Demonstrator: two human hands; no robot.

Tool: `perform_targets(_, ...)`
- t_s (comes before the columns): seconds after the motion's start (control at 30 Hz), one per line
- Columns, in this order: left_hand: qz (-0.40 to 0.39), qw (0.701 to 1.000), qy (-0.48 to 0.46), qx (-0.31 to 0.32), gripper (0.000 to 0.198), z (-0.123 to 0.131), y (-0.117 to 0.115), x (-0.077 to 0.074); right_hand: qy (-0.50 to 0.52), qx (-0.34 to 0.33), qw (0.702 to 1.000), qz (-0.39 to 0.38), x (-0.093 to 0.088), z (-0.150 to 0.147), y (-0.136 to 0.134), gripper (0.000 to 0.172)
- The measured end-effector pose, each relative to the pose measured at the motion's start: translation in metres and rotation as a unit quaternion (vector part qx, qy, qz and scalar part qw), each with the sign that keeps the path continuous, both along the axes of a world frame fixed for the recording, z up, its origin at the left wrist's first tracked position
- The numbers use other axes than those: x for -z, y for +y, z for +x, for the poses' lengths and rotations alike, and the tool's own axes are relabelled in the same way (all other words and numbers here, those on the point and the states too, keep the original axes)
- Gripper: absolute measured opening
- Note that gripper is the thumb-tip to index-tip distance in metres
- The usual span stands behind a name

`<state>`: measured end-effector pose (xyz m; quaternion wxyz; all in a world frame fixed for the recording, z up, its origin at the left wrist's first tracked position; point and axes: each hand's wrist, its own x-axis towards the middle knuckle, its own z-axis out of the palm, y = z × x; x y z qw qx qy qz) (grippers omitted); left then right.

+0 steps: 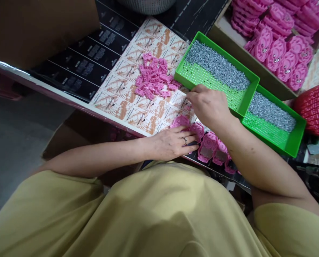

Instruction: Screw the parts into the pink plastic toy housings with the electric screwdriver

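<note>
My left hand point(170, 143) lies with fingers stretched out over pink plastic casings point(180, 122) at the table's front edge. A ring shows on one finger. Further along that edge, more pink casings point(207, 146) stand in a row, partly under my right forearm. My right hand point(209, 105) is just in front of a green tray point(184, 79) of small silver screws point(218, 62). Its fingers are bent and pinched together; what they hold, if anything, is hidden. Left of it, small pink plastic pieces point(155, 76) lie in a loose heap on a leaf-patterned sheet point(132, 64).
A second green tray point(274, 137) with screws adjoins the first. Behind them stands a cardboard box point(220, 34) of stacked pink casings. A red basket point(313, 107) is at the right. A brown carton point(41, 32) sits at the far left, a mesh bowl point(147, 5) at the back.
</note>
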<state>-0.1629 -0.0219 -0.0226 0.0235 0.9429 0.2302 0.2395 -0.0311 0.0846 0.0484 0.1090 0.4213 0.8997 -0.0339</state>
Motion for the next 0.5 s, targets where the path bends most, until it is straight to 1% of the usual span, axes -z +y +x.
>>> perform_targets(0.13, 0.001, 0.999, -0.017, -0.028, 0.031, 0.000, -0.005, -0.005, -0.034, -0.004, 0.999, 0.005, -0.003, 0.006, -0.004, 0.033)
perform_targets(0.27, 0.010, 0.996, -0.030, -0.079, 0.031, -0.001, -0.012, -0.007, -0.064, -0.010, 0.998, 0.007, 0.001, 0.002, -0.009, 0.032)
perform_targets(0.4, 0.018, 0.993, -0.037, -0.109, 0.029, -0.001, -0.017, -0.002, -0.036, -0.014, 0.999, 0.012, 0.007, 0.004, -0.009, 0.030)
perform_targets(0.5, 0.014, 0.992, -0.043, -0.116, 0.029, 0.000, -0.019, 0.000, 0.042, -0.010, 0.999, 0.007, 0.008, 0.016, -0.005, 0.031)
